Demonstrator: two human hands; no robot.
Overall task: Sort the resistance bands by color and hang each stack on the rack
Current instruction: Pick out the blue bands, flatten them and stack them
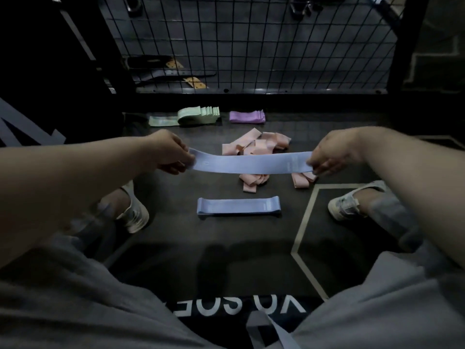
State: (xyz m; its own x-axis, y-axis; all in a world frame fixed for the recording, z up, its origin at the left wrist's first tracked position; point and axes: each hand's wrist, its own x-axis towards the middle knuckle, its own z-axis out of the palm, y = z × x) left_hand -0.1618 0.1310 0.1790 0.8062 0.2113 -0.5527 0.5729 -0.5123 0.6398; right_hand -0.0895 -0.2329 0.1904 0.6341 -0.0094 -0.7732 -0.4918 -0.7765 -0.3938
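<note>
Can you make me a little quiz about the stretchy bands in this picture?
1. True or false: the flat blue fabric band is pinched at its ends by both the left hand and the right hand.
2. Which colour of band lies in a messy, unsorted pile? A green, B pink, C purple.
3. Fill in: the neat stack of blue bands on the floor lies ___ the two white shoes.
Key: 1 true. 2 B, the loose pink fabric bands. 3 between.
</note>
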